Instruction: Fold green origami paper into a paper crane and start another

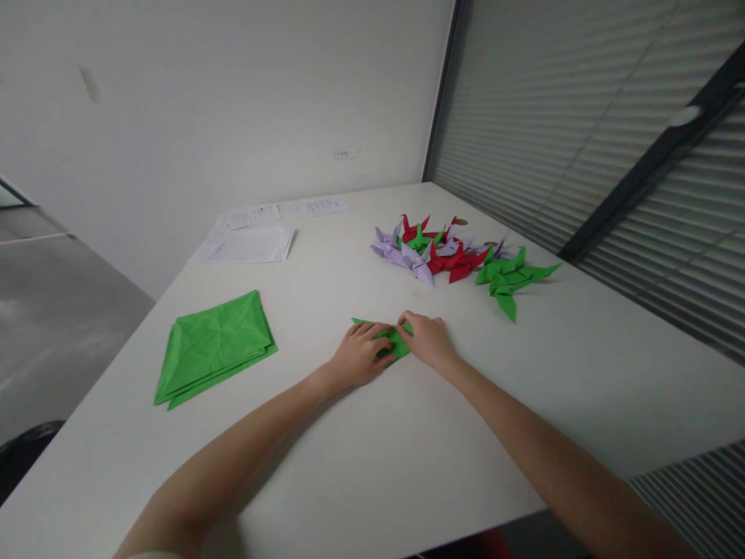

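Observation:
A small folded piece of green origami paper [400, 346] lies on the white table in front of me, partly hidden by my hands. My left hand [361, 354] is on its left part, with bent fingers holding it against the table; one green corner pokes out beyond them. At the paper's right edge, my right hand [429, 338] is closed, thumb and fingers pinching the edge. The two hands are close together but apart. To the left is a stack of larger green paper sheets [218, 341] with crease lines.
Folded paper cranes in purple [417, 262], red [462, 262] and green [505, 281] lie in a heap at the back right. Printed papers [250, 244] are at the back left. A wall stands behind the white table [326, 481], and window blinds [559, 116] run along the right.

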Available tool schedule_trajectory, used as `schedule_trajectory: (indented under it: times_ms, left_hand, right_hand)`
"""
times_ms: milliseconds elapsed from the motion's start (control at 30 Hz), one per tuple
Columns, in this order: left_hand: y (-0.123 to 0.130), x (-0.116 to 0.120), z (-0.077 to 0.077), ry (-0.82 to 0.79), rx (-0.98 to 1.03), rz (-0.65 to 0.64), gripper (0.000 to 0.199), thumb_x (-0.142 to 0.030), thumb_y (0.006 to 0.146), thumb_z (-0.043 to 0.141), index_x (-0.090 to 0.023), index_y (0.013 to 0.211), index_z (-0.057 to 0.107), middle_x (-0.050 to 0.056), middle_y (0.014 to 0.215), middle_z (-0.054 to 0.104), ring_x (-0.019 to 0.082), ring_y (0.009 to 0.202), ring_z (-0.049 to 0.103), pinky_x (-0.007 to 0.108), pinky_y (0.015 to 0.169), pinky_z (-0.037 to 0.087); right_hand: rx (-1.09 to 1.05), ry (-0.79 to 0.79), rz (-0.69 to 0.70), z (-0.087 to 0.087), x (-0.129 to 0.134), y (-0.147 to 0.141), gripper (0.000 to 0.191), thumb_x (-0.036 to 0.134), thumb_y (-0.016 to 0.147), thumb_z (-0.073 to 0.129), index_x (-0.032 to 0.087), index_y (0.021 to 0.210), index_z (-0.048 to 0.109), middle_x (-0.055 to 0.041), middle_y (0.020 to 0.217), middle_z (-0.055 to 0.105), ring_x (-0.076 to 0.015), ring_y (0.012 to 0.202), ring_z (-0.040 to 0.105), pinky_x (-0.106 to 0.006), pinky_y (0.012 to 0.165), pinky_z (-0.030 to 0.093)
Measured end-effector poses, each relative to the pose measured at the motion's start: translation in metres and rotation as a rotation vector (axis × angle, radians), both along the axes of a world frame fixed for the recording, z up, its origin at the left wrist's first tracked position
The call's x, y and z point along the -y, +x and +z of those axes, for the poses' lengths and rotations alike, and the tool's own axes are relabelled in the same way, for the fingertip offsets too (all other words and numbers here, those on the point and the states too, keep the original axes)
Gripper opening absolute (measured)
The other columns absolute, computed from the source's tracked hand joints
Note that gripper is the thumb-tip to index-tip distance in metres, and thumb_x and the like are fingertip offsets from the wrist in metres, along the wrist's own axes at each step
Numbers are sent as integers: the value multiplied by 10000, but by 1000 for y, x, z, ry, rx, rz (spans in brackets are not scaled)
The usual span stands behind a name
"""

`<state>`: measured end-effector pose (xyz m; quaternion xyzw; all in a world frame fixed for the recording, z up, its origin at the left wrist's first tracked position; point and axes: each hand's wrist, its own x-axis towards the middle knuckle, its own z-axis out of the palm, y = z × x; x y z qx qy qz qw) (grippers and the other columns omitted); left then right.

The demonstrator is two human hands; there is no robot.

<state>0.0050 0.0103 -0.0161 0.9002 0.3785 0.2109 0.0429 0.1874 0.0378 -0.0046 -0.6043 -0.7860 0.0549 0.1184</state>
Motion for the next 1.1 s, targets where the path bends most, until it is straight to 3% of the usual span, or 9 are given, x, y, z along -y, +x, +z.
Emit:
schedule_trajectory:
  times_ms: [300,467,767,1100]
  left_hand:
    - [-1,1,8,-4,-84,-19,205,-383,935,506,-230,983,633,43,1315,586,265,1204,497,465,984,379]
    - [-1,3,9,-12,-93,-12,212,-385,940,490,-231,992,626,33,1326,576,270,1208,489,475,987,367]
    - [-4,3,12,-28,-124,0,230,-404,946,472,-254,1017,632,12,1342,564,258,1220,481,464,1006,361]
    - [-5,3,14,-24,-127,-18,238,-395,950,468,-241,997,643,25,1340,565,257,1217,485,454,997,372]
  right_hand:
    - [-175,-86,-81,2,-12,27,153,381,831,614,258,871,695,-9,840,736,-215,905,631,-323,773,361]
    - [-257,-186,-92,0,-17,37,148,351,798,649,242,892,683,8,801,733,-185,820,645,-299,714,355]
    - [-273,-187,-97,1,-17,39,116,344,791,665,236,833,669,12,751,726,-179,768,641,-285,670,354]
    - [-144,-105,-64,3,-15,38,128,360,798,667,246,857,670,-6,787,733,-224,870,603,-331,753,350]
